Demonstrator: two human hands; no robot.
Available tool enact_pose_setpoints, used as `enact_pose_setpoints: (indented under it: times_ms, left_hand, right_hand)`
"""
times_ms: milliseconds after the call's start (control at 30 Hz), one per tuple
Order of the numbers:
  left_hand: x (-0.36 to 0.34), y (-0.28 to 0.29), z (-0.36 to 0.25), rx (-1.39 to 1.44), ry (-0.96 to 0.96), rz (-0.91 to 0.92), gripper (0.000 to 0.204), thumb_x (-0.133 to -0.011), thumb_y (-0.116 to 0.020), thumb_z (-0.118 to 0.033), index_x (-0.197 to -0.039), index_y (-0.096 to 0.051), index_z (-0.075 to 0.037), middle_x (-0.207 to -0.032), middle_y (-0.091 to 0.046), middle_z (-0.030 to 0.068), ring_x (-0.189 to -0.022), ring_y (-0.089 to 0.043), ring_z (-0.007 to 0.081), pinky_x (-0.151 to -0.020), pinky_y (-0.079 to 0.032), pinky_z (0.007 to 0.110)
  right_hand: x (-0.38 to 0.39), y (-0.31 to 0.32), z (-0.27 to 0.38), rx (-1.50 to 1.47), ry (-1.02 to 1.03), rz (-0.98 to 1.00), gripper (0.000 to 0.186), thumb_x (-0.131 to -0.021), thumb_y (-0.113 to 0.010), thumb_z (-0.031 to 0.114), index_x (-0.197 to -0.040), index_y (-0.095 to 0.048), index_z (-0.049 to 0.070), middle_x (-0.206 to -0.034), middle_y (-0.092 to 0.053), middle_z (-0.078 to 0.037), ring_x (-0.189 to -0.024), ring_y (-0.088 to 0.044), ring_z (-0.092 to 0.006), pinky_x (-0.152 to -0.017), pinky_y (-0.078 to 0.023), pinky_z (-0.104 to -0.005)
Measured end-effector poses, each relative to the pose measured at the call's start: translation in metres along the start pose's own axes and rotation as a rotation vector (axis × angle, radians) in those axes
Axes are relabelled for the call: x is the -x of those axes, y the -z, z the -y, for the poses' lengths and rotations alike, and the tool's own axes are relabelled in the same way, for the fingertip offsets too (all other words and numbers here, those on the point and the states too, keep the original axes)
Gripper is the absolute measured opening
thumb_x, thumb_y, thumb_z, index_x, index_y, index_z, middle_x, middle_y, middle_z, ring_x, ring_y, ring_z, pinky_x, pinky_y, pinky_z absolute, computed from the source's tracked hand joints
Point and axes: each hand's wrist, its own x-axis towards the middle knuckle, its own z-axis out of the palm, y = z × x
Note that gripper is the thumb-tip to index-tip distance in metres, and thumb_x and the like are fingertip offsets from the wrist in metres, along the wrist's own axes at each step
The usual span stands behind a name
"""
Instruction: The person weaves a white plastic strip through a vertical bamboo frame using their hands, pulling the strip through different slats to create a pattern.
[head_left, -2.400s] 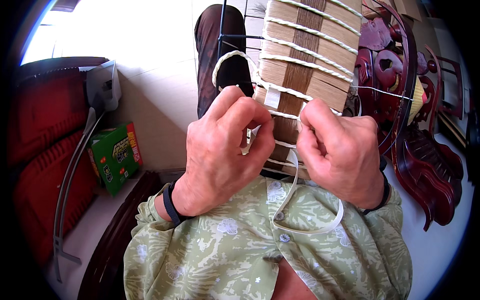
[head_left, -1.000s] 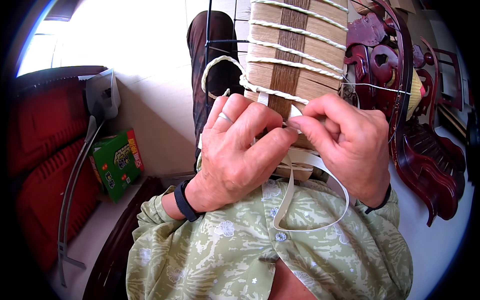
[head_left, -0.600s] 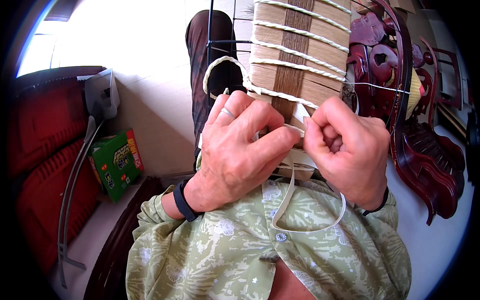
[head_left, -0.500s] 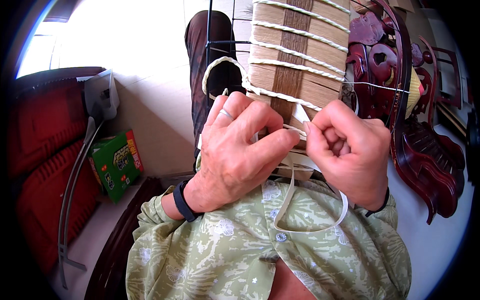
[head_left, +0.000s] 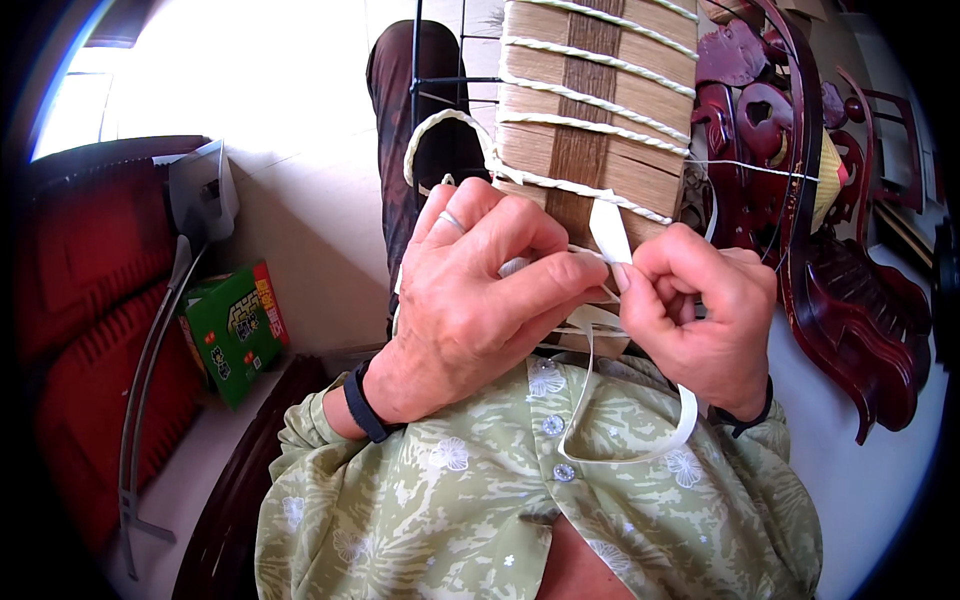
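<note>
A wood-coloured panel [head_left: 645, 95] with a darker brown stripe lies before me, wound with rows of twisted cream cord [head_left: 570, 186]. From the nearest row a flat white strip [head_left: 608, 230] comes down to my fingers. My right hand [head_left: 715, 315] pinches it between thumb and forefinger, the other fingers curled in. Beside it my left hand [head_left: 470, 295] is closed, thumb and forefinger pinched on a thin cream cord whose end is hidden by the fingers. A narrow white band [head_left: 630, 461] hangs in a loop below, against my shirt.
A black wire frame [head_left: 416, 95] stands left of the panel, with a cord loop [head_left: 410, 150] by it. Dark red carved furniture [head_left: 800, 200] is at right. On the left are a green box [head_left: 235, 335], a grey metal stand [head_left: 185, 270] and red seating [head_left: 95, 390].
My right hand has moved slightly down toward me, and more of the white strip shows between it and the cord row. My left hand has hardly moved.
</note>
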Motion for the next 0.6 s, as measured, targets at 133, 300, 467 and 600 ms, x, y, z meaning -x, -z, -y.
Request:
enact_pose_setpoints:
  times_ms: [133, 300, 467, 600]
  left_hand:
    - [0.000, 0.000, 0.002, -0.048, -0.037, 0.019, 0.029, -0.061, -0.090, -0.015, -0.087, -0.077, -0.016, -0.080, -0.059, -0.0027, -0.073, -0.053, 0.0192, -0.069, -0.043, 0.033]
    - [-0.001, 0.000, 0.002, -0.014, 0.013, -0.002, 0.029, -0.062, -0.090, -0.013, -0.088, -0.076, -0.015, -0.081, -0.060, -0.0007, -0.074, -0.054, 0.0203, -0.069, -0.044, 0.034]
    - [0.001, 0.001, 0.007, 0.011, 0.019, 0.007, 0.034, -0.061, -0.091, -0.015, -0.090, -0.075, -0.013, -0.082, -0.063, -0.0003, -0.076, -0.056, 0.0210, -0.069, -0.045, 0.034]
    - [0.000, 0.005, 0.010, 0.066, 0.029, 0.021, 0.034, -0.060, -0.092, -0.018, -0.090, -0.075, -0.013, -0.081, -0.064, -0.0006, -0.076, -0.056, 0.0213, -0.068, -0.045, 0.034]
  right_hand:
    - [-0.003, 0.003, 0.007, -0.004, -0.147, 0.031, 0.015, -0.087, -0.072, -0.002, -0.079, -0.060, 0.002, -0.050, -0.044, 0.005, -0.047, -0.038, 0.0003, -0.045, -0.025, -0.0228]
    - [-0.009, 0.001, 0.008, 0.011, -0.182, 0.044, 0.015, -0.087, -0.073, -0.001, -0.079, -0.060, 0.001, -0.050, -0.043, 0.005, -0.048, -0.035, -0.0005, -0.046, -0.026, -0.0234]
    - [0.002, 0.009, 0.004, -0.099, -0.052, -0.010, 0.010, -0.084, -0.072, -0.003, -0.081, -0.063, 0.000, -0.057, -0.054, 0.001, -0.050, -0.048, -0.0017, -0.048, -0.035, -0.0220]
    - [0.007, 0.004, -0.008, -0.302, -0.013, -0.118, 0.010, -0.083, -0.074, -0.004, -0.091, -0.070, -0.002, -0.069, -0.066, -0.004, -0.056, -0.059, -0.0062, -0.052, -0.045, -0.0223]
